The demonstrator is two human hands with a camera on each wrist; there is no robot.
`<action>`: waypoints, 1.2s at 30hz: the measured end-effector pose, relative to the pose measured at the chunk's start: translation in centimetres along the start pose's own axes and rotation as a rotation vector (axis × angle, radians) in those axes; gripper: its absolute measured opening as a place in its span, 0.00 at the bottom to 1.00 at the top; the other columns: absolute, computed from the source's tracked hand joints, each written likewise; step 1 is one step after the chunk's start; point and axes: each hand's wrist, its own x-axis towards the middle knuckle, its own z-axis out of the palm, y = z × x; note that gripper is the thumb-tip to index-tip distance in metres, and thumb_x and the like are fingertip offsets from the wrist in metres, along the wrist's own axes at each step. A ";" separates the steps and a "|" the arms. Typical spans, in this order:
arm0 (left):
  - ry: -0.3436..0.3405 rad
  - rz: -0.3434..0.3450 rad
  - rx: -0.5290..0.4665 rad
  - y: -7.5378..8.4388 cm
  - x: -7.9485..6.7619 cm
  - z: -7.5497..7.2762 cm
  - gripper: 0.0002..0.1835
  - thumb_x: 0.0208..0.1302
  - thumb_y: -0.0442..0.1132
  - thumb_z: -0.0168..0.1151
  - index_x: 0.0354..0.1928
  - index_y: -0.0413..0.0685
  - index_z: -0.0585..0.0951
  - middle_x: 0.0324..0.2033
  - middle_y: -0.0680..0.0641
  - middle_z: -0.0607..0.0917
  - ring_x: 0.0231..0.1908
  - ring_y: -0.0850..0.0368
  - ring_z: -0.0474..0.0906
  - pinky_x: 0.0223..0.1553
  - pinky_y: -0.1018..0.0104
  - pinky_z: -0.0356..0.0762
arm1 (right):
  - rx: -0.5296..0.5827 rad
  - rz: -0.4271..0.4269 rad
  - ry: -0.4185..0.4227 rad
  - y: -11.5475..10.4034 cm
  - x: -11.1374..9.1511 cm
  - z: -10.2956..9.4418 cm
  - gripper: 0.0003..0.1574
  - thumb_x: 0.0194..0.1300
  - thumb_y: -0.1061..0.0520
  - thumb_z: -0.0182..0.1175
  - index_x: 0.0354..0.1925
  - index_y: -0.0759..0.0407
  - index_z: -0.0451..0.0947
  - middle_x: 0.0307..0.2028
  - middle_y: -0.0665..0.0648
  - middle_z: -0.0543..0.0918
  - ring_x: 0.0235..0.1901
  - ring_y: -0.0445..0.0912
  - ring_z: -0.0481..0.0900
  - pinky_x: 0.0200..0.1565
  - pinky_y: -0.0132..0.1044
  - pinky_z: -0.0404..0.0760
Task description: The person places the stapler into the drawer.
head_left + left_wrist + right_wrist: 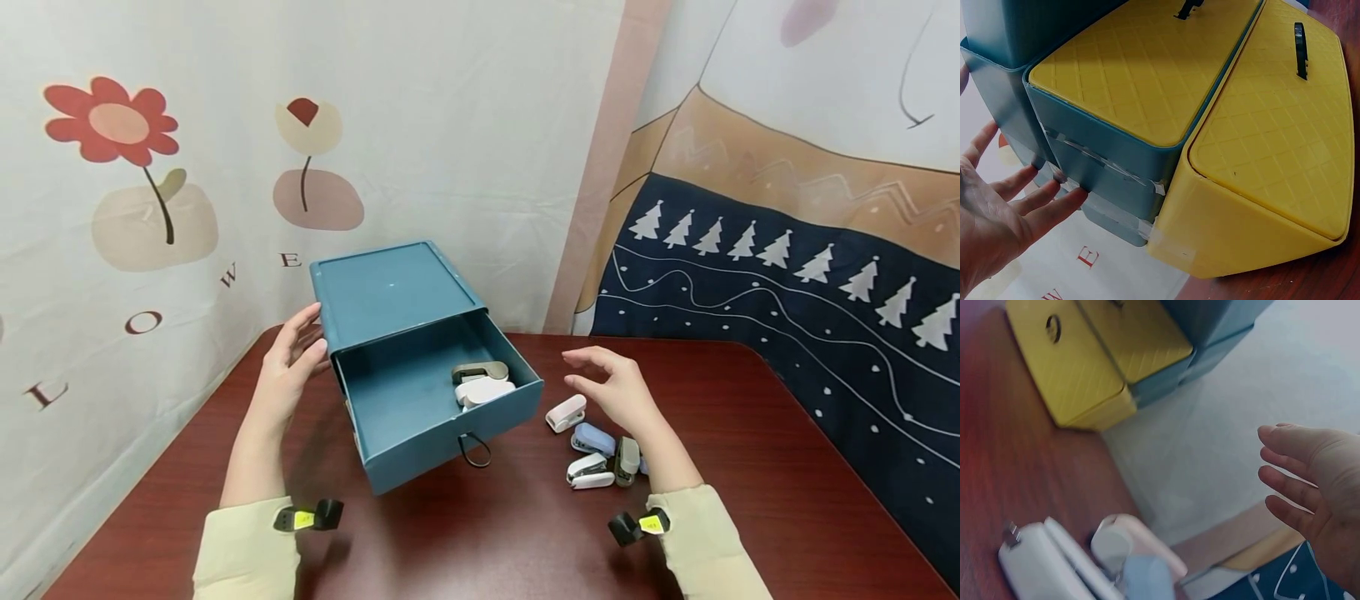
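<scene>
A blue drawer cabinet (397, 287) stands on the table with its top drawer (431, 454) pulled out. Inside, a brown-grey stapler (491, 371) and white staplers (483, 393) lie toward the right front corner. My left hand (285, 367) is at the cabinet's left side; in the left wrist view its spread fingertips (1075, 199) are right at the taped blue wall. To the right of the drawer, my right hand (618, 392) hovers with loosely bent fingers and nothing in them. Near it on the table are a pale pink stapler (566, 413), a blue one (592, 438), a white one (590, 472) and an olive one (627, 461).
Yellow drawer fronts (1272, 137) with black loop pulls sit under the open drawer in the left wrist view. A black loop (474, 450) hangs from the open drawer's front. Printed cloth (465, 167) hangs behind the dark red table (480, 542).
</scene>
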 end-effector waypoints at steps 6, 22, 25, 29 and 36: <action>-0.001 0.005 -0.001 0.0 0.0 0.0 0.28 0.72 0.38 0.50 0.72 0.52 0.61 0.64 0.42 0.64 0.61 0.52 0.63 0.45 0.77 0.71 | -0.054 0.016 -0.027 2.3 -0.5 0.2 0.21 0.58 0.64 0.67 0.52 0.60 0.80 0.48 0.56 0.82 0.49 0.51 0.77 0.50 0.53 0.73; 0.004 0.011 -0.003 0.2 -0.1 0.1 0.28 0.72 0.38 0.50 0.72 0.52 0.61 0.63 0.45 0.65 0.60 0.51 0.63 0.45 0.77 0.71 | -0.098 0.039 -0.217 6.2 -0.7 0.1 0.26 0.56 0.63 0.69 0.54 0.64 0.78 0.51 0.59 0.80 0.52 0.55 0.76 0.54 0.56 0.69; 0.004 0.012 -0.002 0.0 0.0 0.1 0.28 0.71 0.38 0.50 0.72 0.52 0.62 0.63 0.45 0.65 0.60 0.51 0.63 0.46 0.76 0.71 | -0.090 0.064 -0.250 6.7 -0.6 0.1 0.25 0.58 0.62 0.68 0.55 0.64 0.78 0.51 0.60 0.81 0.52 0.55 0.75 0.55 0.57 0.68; 0.003 0.014 -0.002 0.0 0.0 0.1 0.28 0.72 0.38 0.50 0.72 0.52 0.62 0.63 0.45 0.65 0.60 0.51 0.63 0.46 0.77 0.71 | -0.083 0.092 -0.283 7.2 -0.5 0.2 0.25 0.59 0.63 0.67 0.55 0.64 0.78 0.51 0.61 0.80 0.51 0.54 0.75 0.53 0.54 0.70; 0.001 0.011 -0.010 0.1 -0.1 0.1 0.28 0.72 0.38 0.50 0.72 0.52 0.61 0.63 0.45 0.65 0.60 0.53 0.63 0.46 0.76 0.71 | -0.069 0.120 -0.323 8.0 -0.6 0.6 0.25 0.60 0.63 0.66 0.56 0.64 0.77 0.51 0.60 0.80 0.48 0.52 0.76 0.50 0.49 0.74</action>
